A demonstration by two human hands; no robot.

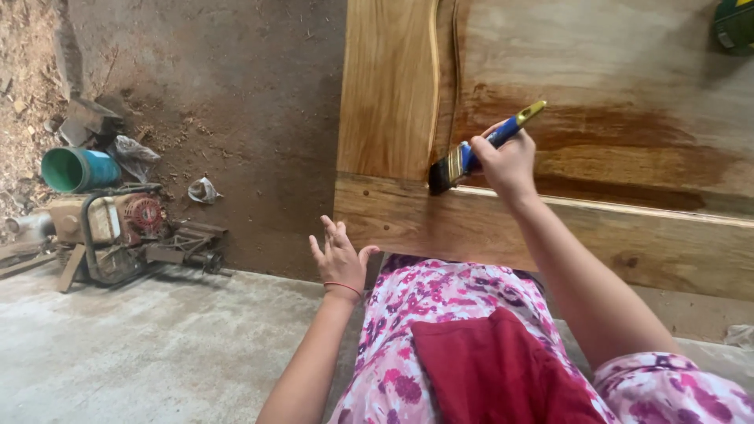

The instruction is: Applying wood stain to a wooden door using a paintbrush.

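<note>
right hand [509,162] gripping a blue-handled paintbrush [479,149], bristles on the wooden panel [393,102] | left hand [339,257] open, fingers spread, holding nothing, near the panel's lower edge | small engine [118,232] on the ground, left

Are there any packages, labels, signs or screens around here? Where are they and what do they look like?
No signs or screens show; a few container-like things do:
Crumpled bag: on the dirt floor left of the wooden panel, small, pale grey-white.
Crumpled plastic sheet: beside the bucket, grey.
Bucket: far left, lying on its side, round, blue with a green inside.
Green object: top right corner, cut off; it has a pale patch, possibly a label.
</note>
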